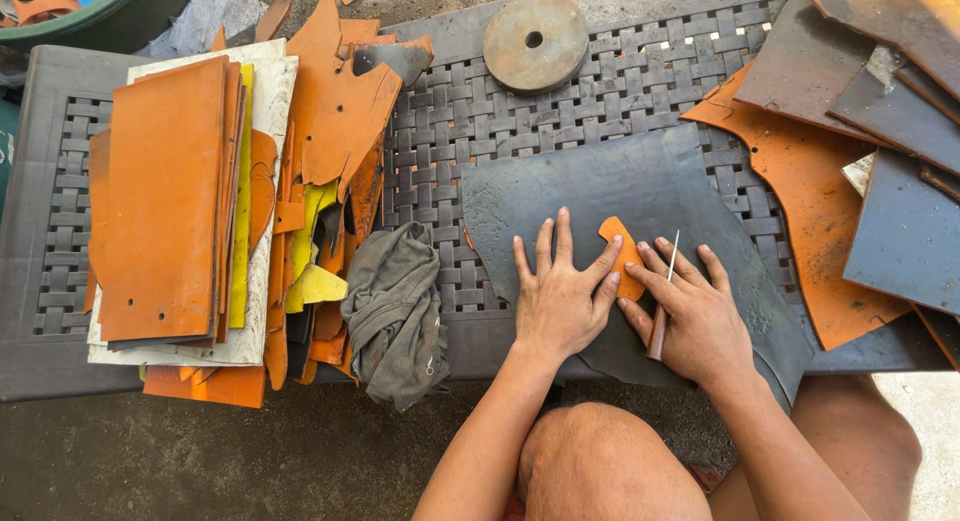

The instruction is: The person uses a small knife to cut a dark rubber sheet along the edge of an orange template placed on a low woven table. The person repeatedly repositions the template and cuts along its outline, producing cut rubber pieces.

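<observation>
- Left hand (560, 299): laid flat, fingers spread, nothing gripped; pressed down on a small orange template (622, 253) and the dark grey sheet (640, 196) under it.
- Right hand (695, 316): closed loosely round a thin awl-like tool with wooden handle (662, 306); metal tip set just beside the template's right edge.
- Orange template: rounded leaf-like shape, flat on the dark sheet, between the two hands, near the table's front edge.
- Dark grey sheet: spread over the middle of the woven plastic table (600, 91), front part hanging past the front edge.
- Step in hand, as judged: tracing or scoring the template's outline onto the sheet.
- Next move, as judged: steady downward pressure from the left hand, tip kept tight against the template edge all the way round.
- Stack of orange sheets (165, 196): at the table's left end, with yellow and pale pieces between.
- Grey rag (395, 311): crumpled at the front edge, left of the hands.
- Round disc with centre hole (535, 41): at the back edge.
- Dark and orange sheets (880, 131): heaped at the right end.
</observation>
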